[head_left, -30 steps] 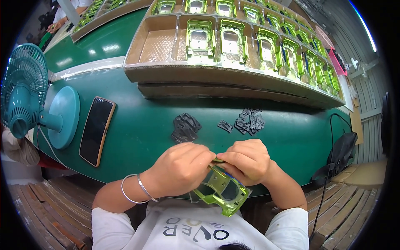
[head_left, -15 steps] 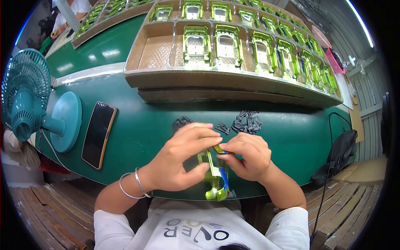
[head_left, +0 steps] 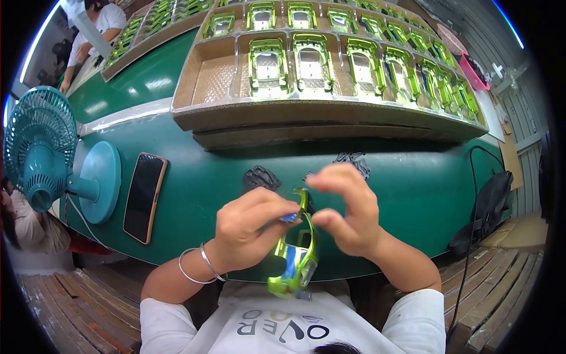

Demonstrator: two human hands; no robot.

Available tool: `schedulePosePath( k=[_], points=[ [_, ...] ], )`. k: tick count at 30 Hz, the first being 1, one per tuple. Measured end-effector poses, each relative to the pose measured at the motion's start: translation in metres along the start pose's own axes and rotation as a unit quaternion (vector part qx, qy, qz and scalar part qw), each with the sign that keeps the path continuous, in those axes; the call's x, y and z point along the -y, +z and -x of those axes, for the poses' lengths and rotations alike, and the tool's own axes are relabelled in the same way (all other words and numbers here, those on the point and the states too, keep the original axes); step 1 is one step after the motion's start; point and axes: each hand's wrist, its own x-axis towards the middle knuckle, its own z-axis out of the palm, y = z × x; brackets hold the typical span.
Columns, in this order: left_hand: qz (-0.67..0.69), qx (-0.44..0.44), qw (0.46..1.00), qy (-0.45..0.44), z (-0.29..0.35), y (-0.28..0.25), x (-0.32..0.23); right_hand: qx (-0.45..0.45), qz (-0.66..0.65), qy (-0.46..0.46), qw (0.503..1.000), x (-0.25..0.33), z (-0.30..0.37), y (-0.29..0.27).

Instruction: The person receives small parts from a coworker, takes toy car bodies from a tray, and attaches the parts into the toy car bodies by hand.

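Note:
My left hand [head_left: 249,229] is closed in a pinch on the upper end of a bright green plastic frame [head_left: 308,259] with blue patches. The frame hangs tilted over the table's near edge, in front of my shirt. Just right of it is my right hand [head_left: 354,218], thumb and fingers apart, with nothing visible between them. Beyond my left hand lies a small heap of dark grey pieces [head_left: 260,177]. A second dark heap [head_left: 358,162] is partly hidden behind my right hand.
Across the green table [head_left: 407,194] stands a cardboard tray [head_left: 330,115] of similar green frames in compartments. To the left are a phone [head_left: 144,197] and a teal fan [head_left: 41,147]. A black bag [head_left: 486,203] with a cable hangs at the right edge. Other people sit at left.
My right fingers have come off the frame's upper end and spread apart. My left hand has closed on that end, and the frame has turned and shifted slightly toward me.

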Motion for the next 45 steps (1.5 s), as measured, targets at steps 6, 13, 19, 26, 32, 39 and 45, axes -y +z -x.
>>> schedulePosePath(
  k=[6, 13, 19, 26, 32, 39, 45],
  points=[
    [0.036, -0.075, 0.996, 0.044, -0.001, 0.003, 0.006, 0.093, -0.452, 0.434, 0.774, -0.005, 0.000, 0.001],
    [-0.121, -0.008, 0.989, 0.083, -0.007, -0.003, 0.009, -0.013, -0.397, 0.395, 0.828, 0.003, -0.004, -0.008],
    [-0.173, 0.041, 0.981, 0.078, -0.006, -0.004, 0.007, -0.009, -0.391, 0.407, 0.825, 0.004, -0.006, -0.008],
    [-0.085, 0.067, 0.994, 0.029, -0.005, -0.007, 0.011, 0.018, -0.414, 0.403, 0.816, 0.000, -0.005, -0.014],
    [0.440, 0.190, 0.817, -0.320, 0.000, 0.004, 0.016, 0.030, -0.456, 0.314, 0.832, -0.004, 0.003, -0.018],
    [0.627, 0.243, 0.636, -0.379, -0.003, -0.002, 0.009, -0.007, -0.385, 0.250, 0.888, -0.006, 0.003, -0.011],
    [0.531, -0.014, 0.814, -0.235, -0.029, -0.043, -0.013, -0.071, -0.298, 0.275, 0.911, -0.014, -0.001, -0.014]
  ],
)
